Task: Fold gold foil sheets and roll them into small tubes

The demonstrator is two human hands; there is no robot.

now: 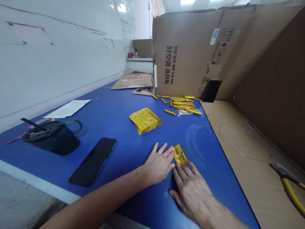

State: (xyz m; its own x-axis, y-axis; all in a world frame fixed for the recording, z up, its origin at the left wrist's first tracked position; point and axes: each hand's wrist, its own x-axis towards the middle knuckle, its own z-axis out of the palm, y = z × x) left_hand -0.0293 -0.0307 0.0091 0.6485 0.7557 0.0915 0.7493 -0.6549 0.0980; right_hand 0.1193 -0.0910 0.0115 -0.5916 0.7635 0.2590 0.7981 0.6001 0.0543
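Observation:
A single sheet of shiny gold foil paper point(180, 154) lies on the blue tabletop, with a pale crease or strip across it. My left hand point(159, 163) rests flat with fingers spread, its fingertips at the sheet's left edge. From the near side, my right hand point(192, 187) reaches the sheet, fingers stretched out on its lower edge and thumb apart. Beyond my hands sits a stack of gold foil sheets point(145, 120). Farther back, several rolled gold foil tubes point(182, 104) lie in a loose pile, a few of them scattered to its left.
On the left are a dark lidded mug point(53, 136) with a straw, a black phone point(94, 161) and white paper point(69, 108). A large cardboard box point(188, 57) stands at the back, another phone point(212, 90) against it. Yellow-handled pliers point(289, 187) lie on cardboard at right.

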